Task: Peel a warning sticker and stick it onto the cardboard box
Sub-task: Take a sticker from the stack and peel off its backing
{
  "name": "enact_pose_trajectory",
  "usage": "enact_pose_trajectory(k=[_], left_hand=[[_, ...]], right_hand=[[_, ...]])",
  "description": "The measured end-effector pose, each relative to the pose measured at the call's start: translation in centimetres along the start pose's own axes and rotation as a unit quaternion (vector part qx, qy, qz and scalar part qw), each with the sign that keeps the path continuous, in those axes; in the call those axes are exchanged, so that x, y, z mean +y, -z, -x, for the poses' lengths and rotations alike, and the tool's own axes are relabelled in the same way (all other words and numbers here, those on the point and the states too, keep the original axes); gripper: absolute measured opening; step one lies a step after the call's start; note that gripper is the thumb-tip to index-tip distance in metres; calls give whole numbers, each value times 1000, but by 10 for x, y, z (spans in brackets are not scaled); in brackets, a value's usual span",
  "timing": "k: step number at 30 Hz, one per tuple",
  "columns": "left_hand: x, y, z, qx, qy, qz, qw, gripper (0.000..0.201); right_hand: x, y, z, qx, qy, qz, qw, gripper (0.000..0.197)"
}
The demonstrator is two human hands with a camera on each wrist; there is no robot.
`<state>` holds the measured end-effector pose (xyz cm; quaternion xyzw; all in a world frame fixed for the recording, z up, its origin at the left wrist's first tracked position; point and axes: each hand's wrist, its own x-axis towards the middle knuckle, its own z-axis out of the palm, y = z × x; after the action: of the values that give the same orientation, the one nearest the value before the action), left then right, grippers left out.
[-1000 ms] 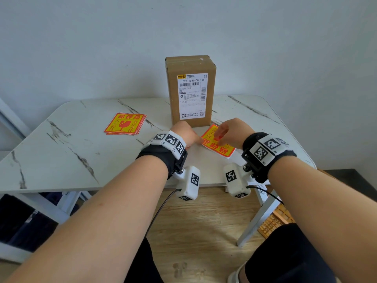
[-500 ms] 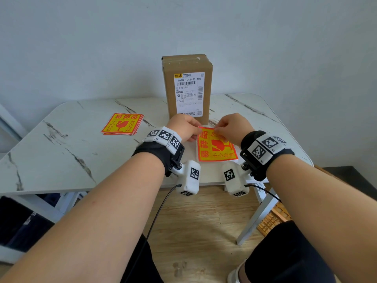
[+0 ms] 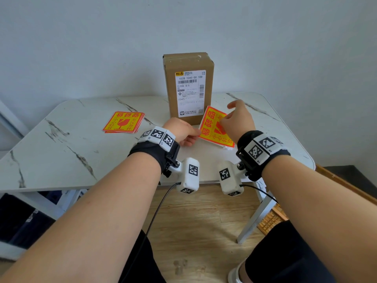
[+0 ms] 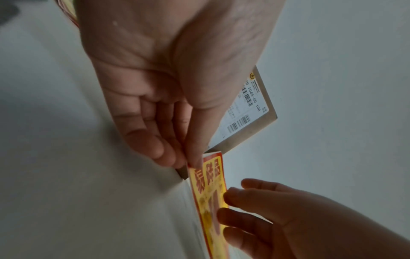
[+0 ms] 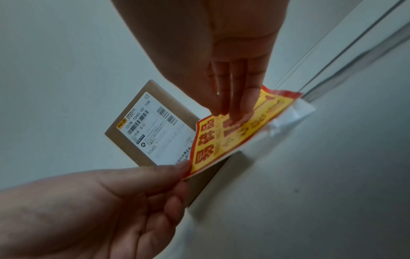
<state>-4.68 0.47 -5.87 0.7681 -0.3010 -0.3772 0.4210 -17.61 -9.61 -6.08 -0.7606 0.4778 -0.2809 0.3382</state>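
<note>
The cardboard box (image 3: pixel 188 64) stands upright at the table's back middle, its white shipping label facing me. In front of it a red-and-yellow warning sticker (image 3: pixel 212 127) is raised off the table and tilted. My left hand (image 3: pixel 191 135) pinches the sticker's near-left corner between thumb and fingers (image 4: pixel 175 157). My right hand (image 3: pixel 234 121) lays its straight fingers (image 5: pixel 235 105) on the sticker's printed face (image 5: pixel 219 140). Crumpled white backing paper (image 5: pixel 295 112) shows beneath the sticker's far edge. The box (image 5: pixel 155 98) stands just behind both hands.
A stack of the same warning stickers (image 3: pixel 124 122) lies on the white marble-pattern table (image 3: pixel 61 152), left of the box. A pale wall rises right behind the table. Wooden floor and the table's white legs show below the front edge.
The sticker has come up from lying flat and now tilts toward the box. My right hand has gone from pinching its top edge to laying straight fingers on its face.
</note>
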Motion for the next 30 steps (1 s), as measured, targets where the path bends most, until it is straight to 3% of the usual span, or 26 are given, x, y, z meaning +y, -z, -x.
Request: enact_pose_trajectory(k=[3,9,13,18,27,30], left_hand=[[2,-3,0,-2,20,31,999,16],[2,-2,3,-24,33,123,992,14],[4,-2,5,-49,36,140,988,13],[5,-4,5,-25,26,68,997,5],[5,-4,-1,16,11,-92,996,61],[5,-3,-1,5,-1,-116,993,55]], right_hand=[[-1,-4,4,-52,58,14,997,17],[1,-6,13,-92,98,20,991,8],[1,-5,14,-109,112,32,987,12],[3,-3,13,-128,110,34,985,11],[5,1,14,-156,105,36,981,16],[5,3,16,-167,107,33,979,20]])
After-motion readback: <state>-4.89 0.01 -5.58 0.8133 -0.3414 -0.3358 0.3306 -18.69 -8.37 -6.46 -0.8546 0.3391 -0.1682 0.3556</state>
